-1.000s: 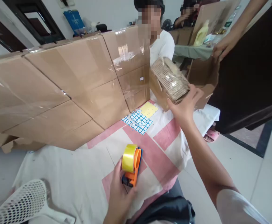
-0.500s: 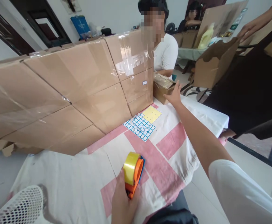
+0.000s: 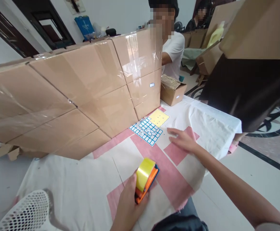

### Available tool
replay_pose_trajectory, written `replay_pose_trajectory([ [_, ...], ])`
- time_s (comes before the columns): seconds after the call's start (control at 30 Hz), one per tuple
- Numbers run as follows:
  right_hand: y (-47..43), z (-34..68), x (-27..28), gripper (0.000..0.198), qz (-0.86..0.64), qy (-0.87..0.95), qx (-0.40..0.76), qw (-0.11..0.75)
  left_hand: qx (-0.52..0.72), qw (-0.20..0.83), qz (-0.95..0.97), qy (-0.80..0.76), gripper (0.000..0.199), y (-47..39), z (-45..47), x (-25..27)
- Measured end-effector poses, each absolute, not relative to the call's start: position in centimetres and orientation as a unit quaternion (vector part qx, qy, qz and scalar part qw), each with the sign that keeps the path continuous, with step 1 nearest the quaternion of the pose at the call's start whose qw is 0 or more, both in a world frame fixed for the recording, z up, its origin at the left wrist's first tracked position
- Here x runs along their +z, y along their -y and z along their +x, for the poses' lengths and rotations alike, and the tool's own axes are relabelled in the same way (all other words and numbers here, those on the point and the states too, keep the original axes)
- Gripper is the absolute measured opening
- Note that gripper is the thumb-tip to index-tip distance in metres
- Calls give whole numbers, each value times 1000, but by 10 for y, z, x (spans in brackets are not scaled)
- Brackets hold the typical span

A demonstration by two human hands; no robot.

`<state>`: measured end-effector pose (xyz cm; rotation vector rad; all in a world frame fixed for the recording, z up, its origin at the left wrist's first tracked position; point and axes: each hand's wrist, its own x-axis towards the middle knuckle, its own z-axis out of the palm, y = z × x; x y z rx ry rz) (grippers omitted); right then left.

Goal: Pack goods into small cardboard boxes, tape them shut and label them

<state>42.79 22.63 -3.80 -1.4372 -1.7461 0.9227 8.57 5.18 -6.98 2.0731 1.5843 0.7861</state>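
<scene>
"Where's the tape (image 3: 146, 177)?"

"Gripped in the left hand (image 3: 130, 199), above the cloth-covered desk (image 3: 82, 186)."

"And the right hand (image 3: 183, 140)?"

"Fingers parted, near the blue-edged labels (image 3: 152, 137)."

"Beyond those?"

"From here, taped cartons (image 3: 101, 69) stacked on the left, a small box (image 3: 171, 96) by their far end, a person in white (image 3: 176, 48) behind."

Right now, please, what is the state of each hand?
Left hand: closed, holding the orange tape dispenser.
Right hand: open, holding nothing, near the blue-and-white label sheet.
</scene>
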Motion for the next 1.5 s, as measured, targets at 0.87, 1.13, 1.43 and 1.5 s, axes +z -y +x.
replay_pose_trajectory([
  [0.87,-144,437,-18,46,-687,431,203,549,360,366,690,-511,75,-64,69,-67],
  [1.13,-188,446,-34,62,-804,352,55,476,312,333,724,-517,72,-63,73,-63],
  [1.43,-184,401,-35,55,-676,554,-139,466,308,313,728,-526,69,-62,69,-56],
  [1.5,-184,377,-35,36,-590,677,-99,429,313,303,734,-521,67,-61,69,-53],
])
